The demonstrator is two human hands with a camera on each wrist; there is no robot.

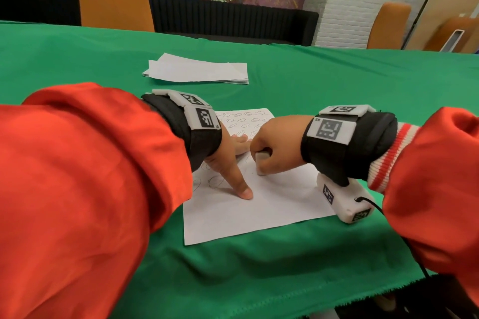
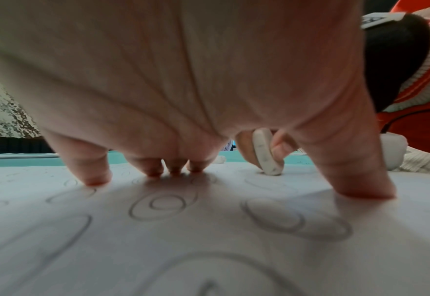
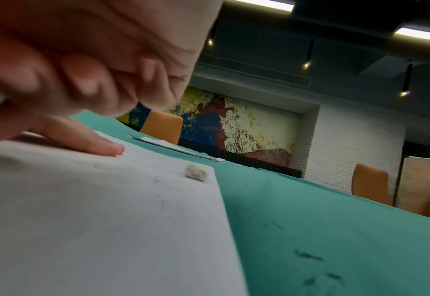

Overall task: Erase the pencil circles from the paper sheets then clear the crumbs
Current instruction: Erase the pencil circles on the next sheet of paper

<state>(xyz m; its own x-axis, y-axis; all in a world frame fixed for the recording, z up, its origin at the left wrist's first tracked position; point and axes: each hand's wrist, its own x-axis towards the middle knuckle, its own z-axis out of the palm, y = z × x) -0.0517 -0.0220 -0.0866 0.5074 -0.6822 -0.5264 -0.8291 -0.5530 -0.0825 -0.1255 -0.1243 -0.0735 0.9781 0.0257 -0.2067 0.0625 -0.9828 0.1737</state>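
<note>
Left hand (image 1: 230, 158) is splayed flat on the sheet (image 1: 259, 204), fingers (image 2: 94, 176) and thumb straight and pressing down, holding nothing. Likely reason: pin the paper so it doesn't slide or buckle under rubbing. The fingertips bracket the work area, thumb on the near side, the rest farther up.

Right hand (image 1: 274, 147) is pinched round the eraser (image 1: 261, 163), which stands on edge with its lower edge touching the paper between the left thumb and fingers. On edge probably gives a narrow contact, one circle at a time.

Near part of the sheet looks blank in the head view. Pencil circles (image 1: 243, 122) remain on the far and left parts, so I judge erasing is partway.

A small grey lump (image 3: 196, 173) sits near the sheet's far right corner; it could be an eraser fragment, can't tell. Dark crumbs (image 3: 309, 256) lie on the green cloth of the worktop (image 1: 337, 80) right of the sheet, not yet cleared.

Stack of other sheets (image 1: 197, 70) lies farther back, well apart.
</note>
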